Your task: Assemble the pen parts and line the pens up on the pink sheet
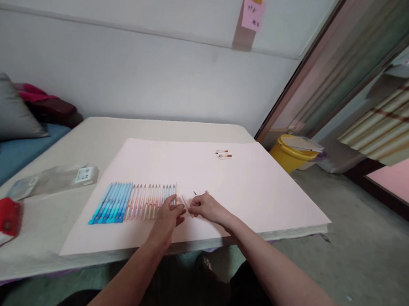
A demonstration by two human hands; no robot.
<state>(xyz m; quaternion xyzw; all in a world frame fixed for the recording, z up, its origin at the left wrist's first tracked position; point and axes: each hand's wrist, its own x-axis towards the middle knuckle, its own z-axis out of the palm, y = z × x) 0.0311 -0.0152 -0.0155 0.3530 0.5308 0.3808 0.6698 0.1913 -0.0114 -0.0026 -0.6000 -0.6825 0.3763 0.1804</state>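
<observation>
A row of pens point(148, 199) lies side by side on the pink sheet, its right end partly under my left hand point(169, 215). That hand is open, fingers apart and slightly curled, over the last pens. Just right of it, my right hand point(206, 207) has its thumb and fingers pinched on a slim, pale pinkish pen point(185, 202), which slants between the two hands. Beyond my right fingers a small dark tip point(194, 193) sticks out; most of what it belongs to is hidden. The left part of the row holds blue pens point(111, 203).
Several small pen-like pieces point(224, 156) lie farther back on the pink sheet point(261, 195). To the left are a clear plastic bag point(60, 178) and a red packet point(4, 220). A yellow bin point(290, 155) stands beyond the table's right side. A white wall point(169, 81) rises behind.
</observation>
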